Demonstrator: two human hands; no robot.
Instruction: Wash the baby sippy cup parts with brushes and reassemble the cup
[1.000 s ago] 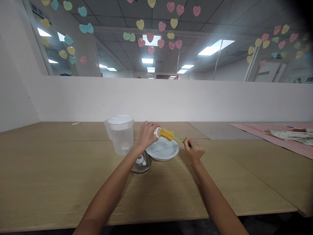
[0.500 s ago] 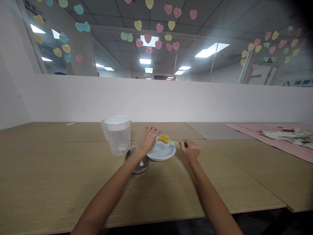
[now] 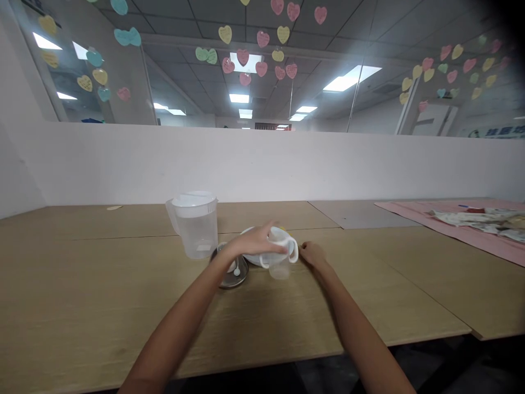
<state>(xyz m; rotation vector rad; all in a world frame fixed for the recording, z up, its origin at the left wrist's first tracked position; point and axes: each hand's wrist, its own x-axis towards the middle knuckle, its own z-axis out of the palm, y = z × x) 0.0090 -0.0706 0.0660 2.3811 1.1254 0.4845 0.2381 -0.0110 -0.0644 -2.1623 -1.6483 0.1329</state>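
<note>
My left hand (image 3: 262, 239) grips a clear cup with two white handles (image 3: 279, 269) from above, fingers and thumb round its upper part. The cup is upright in front of the white bowl (image 3: 251, 259); I cannot tell whether it touches the table. My right hand (image 3: 314, 254) is low beside the bowl's right side, fingers closed at the end of a sponge brush. Only a bit of the brush's yellow head (image 3: 282, 228) shows behind the cup; its handle is hidden. Left of the bowl, partly under my left forearm, a round metal tray (image 3: 233, 281) holds a small white spoon (image 3: 237, 269).
A clear plastic pitcher (image 3: 199, 232) with a lid stands left of the tray. At far right, a pink cloth (image 3: 426, 216) has crumpled fabric on it. A white wall (image 3: 254, 164) with glass above closes off the table's back.
My left hand has come off the brush's yellow head, moved right and nearer, and now holds the two-handled cup. My right hand is slightly lower. The view has shifted a little.
</note>
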